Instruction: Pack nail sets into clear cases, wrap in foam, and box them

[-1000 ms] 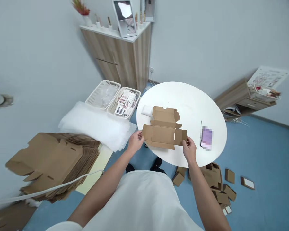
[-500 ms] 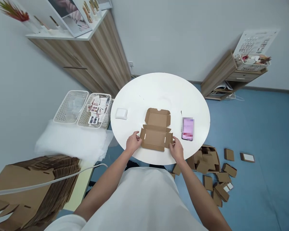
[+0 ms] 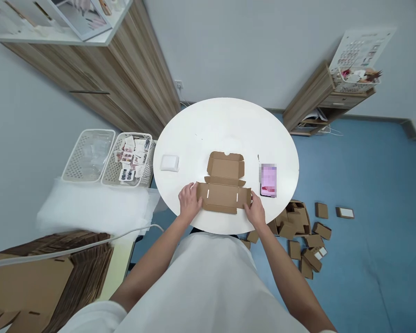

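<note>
An unfolded brown cardboard box [image 3: 222, 195] lies on the white round table [image 3: 225, 120], its lid panel pointing away from me and its side flaps spread out. My left hand [image 3: 190, 202] grips the left side flap, thumb at the near corner and fingers along the outer edge. On the other side, my right hand [image 3: 255, 211] pinches the right side flap, its fingertips partly hidden behind the cardboard. Beyond my right hand is a phone [image 3: 268, 180] with a blurred pinkish screen. A small white packet [image 3: 169, 163] rests to the left of the box.
Two white baskets [image 3: 88, 132] stand left of the table, one holding printed cards. Below them are white foam sheets [image 3: 93, 206] and stacked flat cardboard [image 3: 31, 282]. A white cable [image 3: 131, 230] crosses there. Small folded boxes [image 3: 311, 260] lie on the blue floor at right.
My left hand has shifted from the flap's near corner further up its outer edge, and the left flap now lies flatter. My right hand stays at the right flap. The view has moved slightly.
</note>
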The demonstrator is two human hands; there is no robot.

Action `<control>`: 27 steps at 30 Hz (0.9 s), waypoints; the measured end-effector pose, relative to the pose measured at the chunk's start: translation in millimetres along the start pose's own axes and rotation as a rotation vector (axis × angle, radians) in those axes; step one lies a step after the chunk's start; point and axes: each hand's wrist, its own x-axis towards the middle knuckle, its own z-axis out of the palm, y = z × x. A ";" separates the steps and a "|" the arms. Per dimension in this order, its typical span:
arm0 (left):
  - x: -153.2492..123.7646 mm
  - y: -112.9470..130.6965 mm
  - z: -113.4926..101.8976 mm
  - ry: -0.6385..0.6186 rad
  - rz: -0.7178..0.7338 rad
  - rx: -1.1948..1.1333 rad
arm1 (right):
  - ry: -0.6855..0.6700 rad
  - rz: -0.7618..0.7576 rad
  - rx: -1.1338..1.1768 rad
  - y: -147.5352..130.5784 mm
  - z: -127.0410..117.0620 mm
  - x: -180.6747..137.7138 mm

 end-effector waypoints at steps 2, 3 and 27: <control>-0.8 5.1 -0.3 -0.076 0.181 -0.021 | 0.067 -0.011 -0.068 -4.6 -1.9 -2.7; -1.1 7.6 0.5 -0.139 0.274 -0.039 | 0.103 -0.012 -0.106 -7.2 -3.2 -3.7; -34.1 4.2 29.8 -0.376 0.619 0.094 | -0.208 -0.110 -0.409 -68.9 -14.7 53.9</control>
